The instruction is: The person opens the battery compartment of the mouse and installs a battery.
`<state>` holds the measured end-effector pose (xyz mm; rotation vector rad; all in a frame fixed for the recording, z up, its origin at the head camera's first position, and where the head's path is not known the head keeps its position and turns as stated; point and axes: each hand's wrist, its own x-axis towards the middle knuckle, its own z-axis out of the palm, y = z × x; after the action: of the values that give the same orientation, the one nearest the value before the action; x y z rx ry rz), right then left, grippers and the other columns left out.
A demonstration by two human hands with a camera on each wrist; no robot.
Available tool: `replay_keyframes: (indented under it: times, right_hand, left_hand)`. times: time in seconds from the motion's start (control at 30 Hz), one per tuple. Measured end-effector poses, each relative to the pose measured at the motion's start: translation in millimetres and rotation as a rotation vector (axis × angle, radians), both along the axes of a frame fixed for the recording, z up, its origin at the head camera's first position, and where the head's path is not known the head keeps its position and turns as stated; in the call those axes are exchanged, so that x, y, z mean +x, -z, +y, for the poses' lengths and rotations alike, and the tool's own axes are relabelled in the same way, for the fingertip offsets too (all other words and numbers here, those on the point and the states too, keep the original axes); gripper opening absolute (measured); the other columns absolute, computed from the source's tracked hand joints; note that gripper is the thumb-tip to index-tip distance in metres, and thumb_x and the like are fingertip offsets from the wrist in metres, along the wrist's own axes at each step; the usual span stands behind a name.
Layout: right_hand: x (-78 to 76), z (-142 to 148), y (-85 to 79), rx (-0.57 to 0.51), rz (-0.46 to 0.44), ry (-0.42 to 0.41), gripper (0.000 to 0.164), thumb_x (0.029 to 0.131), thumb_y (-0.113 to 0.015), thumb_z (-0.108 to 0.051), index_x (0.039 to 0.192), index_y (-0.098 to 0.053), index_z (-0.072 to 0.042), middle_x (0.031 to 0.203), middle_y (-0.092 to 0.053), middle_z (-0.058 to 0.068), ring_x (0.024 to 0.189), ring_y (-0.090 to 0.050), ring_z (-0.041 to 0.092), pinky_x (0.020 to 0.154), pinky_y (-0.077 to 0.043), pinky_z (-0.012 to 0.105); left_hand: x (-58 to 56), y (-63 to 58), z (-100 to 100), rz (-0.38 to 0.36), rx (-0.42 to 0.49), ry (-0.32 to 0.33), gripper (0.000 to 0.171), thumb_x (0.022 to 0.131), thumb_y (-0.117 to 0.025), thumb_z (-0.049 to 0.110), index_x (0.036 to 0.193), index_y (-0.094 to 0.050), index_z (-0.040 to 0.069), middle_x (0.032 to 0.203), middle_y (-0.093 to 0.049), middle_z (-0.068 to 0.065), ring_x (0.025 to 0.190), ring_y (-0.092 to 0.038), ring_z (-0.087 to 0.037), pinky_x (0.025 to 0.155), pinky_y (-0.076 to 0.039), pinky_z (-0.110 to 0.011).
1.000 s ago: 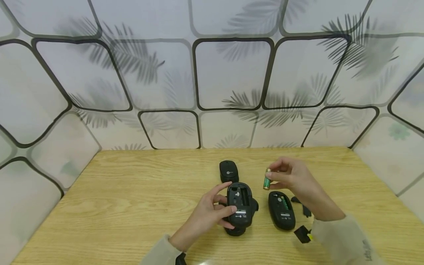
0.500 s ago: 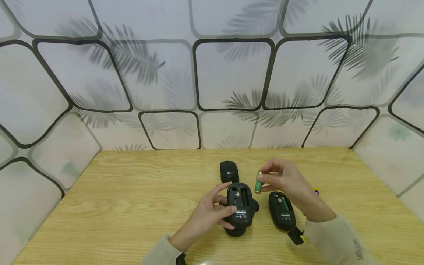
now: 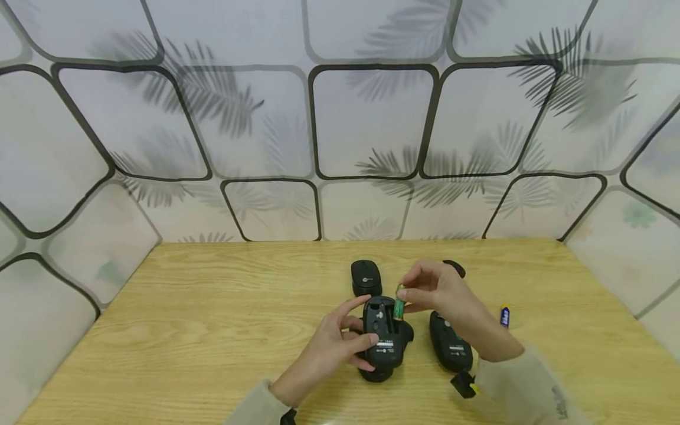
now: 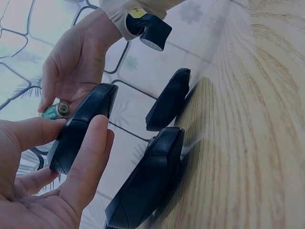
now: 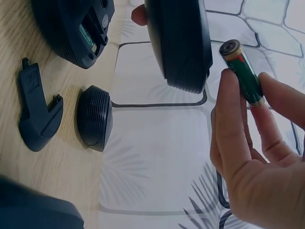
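Observation:
My left hand grips a black computer mouse underside up, thumb on its base and fingers round its side. The battery slot in that underside lies uncovered. At the slot's right edge in the head view, my right hand pinches a green battery between thumb and fingertips. The right wrist view shows this battery tilted, apart from the held mouse. Just right of it, a second mouse lies belly up; a green battery sits in its open slot.
Behind the held mouse stands another black mouse, upright. One more dark mouse shows beneath the held one. A blue battery lies on the table at the right. A loose black battery cover lies on the wood.
My right hand has moved left with the green battery, from above the second mouse to the held mouse's slot. The blue battery has come into sight. My left hand keeps its grip.

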<state>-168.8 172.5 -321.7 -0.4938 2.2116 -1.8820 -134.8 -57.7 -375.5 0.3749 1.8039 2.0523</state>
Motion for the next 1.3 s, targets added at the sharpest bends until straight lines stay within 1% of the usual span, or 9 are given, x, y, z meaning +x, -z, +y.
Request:
replay_keyframes:
  times: [0.43,0.57,0.63,0.7,0.8,0.87,0.97,1.13,1.3]
  right_hand:
    - [2.6,-7,1.4,0.035,0.05,-0.014,0.018,0.09,-0.07,0.003,0.099,-0.061,0.016,0.089,-0.066,0.009,0.078,-0.068,0.017,0.073,-0.065,0.036]
    - [2.7,-7,1.8,0.028,0.057,0.041,0.015,0.092,-0.068,0.004,0.098,-0.062,0.016,0.088,-0.064,0.01,0.078,-0.065,0.019,0.071,-0.065,0.038]
    - [3.6,-8,4.2,0.03,0.026,0.066,0.017,0.095,-0.066,0.001,0.102,-0.061,0.016,0.093,-0.062,0.012,0.08,-0.064,0.021,0.069,-0.066,0.04]
    - [5.7,-9,8.7,0.043,-0.034,0.053,0.025,0.1,-0.063,-0.006,0.113,-0.059,0.015,0.102,-0.061,0.015,0.083,-0.063,0.022,0.068,-0.066,0.041]
    - [10.2,-11,17.3,0.065,-0.147,-0.043,0.041,0.106,-0.056,-0.019,0.13,-0.052,0.014,0.112,-0.061,0.017,0.086,-0.066,0.025,0.065,-0.066,0.04]
    - [12.9,-13,22.5,0.06,-0.186,-0.113,0.048,0.108,-0.053,-0.024,0.137,-0.048,0.014,0.111,-0.064,0.017,0.087,-0.068,0.027,0.063,-0.066,0.038]
    - [15.7,-17,26.8,0.021,-0.186,-0.153,0.049,0.108,-0.054,-0.026,0.136,-0.048,0.014,0.105,-0.068,0.015,0.087,-0.07,0.027,0.061,-0.065,0.035]
    - [17.8,-19,29.9,0.005,-0.141,-0.102,0.045,0.106,-0.057,-0.019,0.134,-0.05,0.015,0.099,-0.068,0.012,0.081,-0.07,0.024,0.06,-0.065,0.035]
    - [17.4,-19,33.4,0.025,-0.156,-0.076,0.043,0.104,-0.059,-0.015,0.132,-0.052,0.016,0.097,-0.068,0.01,0.082,-0.07,0.024,0.059,-0.064,0.034]
  left_hand:
    - [1.1,-2.1,0,-0.003,0.004,0.0,0.073,0.09,-0.066,-0.006,0.156,-0.034,0.001,0.104,-0.062,-0.02,0.089,-0.072,-0.033,0.062,-0.066,-0.041]
    - [0.9,-2.4,0,0.001,0.012,-0.01,0.073,0.09,-0.066,-0.006,0.155,-0.035,0.001,0.105,-0.062,-0.02,0.089,-0.071,-0.032,0.062,-0.066,-0.041]
    - [0.6,-2.4,0,0.003,0.016,-0.018,0.073,0.089,-0.066,-0.006,0.155,-0.035,0.001,0.106,-0.062,-0.02,0.09,-0.071,-0.031,0.063,-0.066,-0.041]
    - [0.7,-2.4,0,0.005,0.021,-0.023,0.073,0.09,-0.067,-0.006,0.155,-0.035,0.002,0.105,-0.061,-0.019,0.089,-0.071,-0.031,0.064,-0.066,-0.042]
    - [1.5,-2.9,0,0.009,0.024,-0.027,0.072,0.09,-0.067,-0.005,0.155,-0.036,0.002,0.104,-0.061,-0.018,0.088,-0.071,-0.03,0.064,-0.066,-0.042]
    - [2.8,-3.8,-1,0.025,0.024,-0.033,0.072,0.09,-0.067,-0.005,0.155,-0.036,0.002,0.103,-0.061,-0.017,0.088,-0.071,-0.03,0.064,-0.066,-0.042]
    - [4.0,-5.5,-2,0.049,0.018,-0.05,0.07,0.091,-0.068,-0.005,0.154,-0.038,0.002,0.103,-0.059,-0.016,0.088,-0.071,-0.031,0.064,-0.066,-0.042]
    - [4.6,-4.7,2,0.073,-0.002,-0.073,0.068,0.09,-0.069,-0.005,0.152,-0.043,0.003,0.1,-0.059,-0.016,0.085,-0.072,-0.033,0.063,-0.066,-0.041]
    - [5.9,-0.3,6,0.083,-0.037,-0.102,0.069,0.088,-0.07,-0.007,0.151,-0.044,0.003,0.097,-0.06,-0.015,0.082,-0.072,-0.032,0.06,-0.065,-0.041]
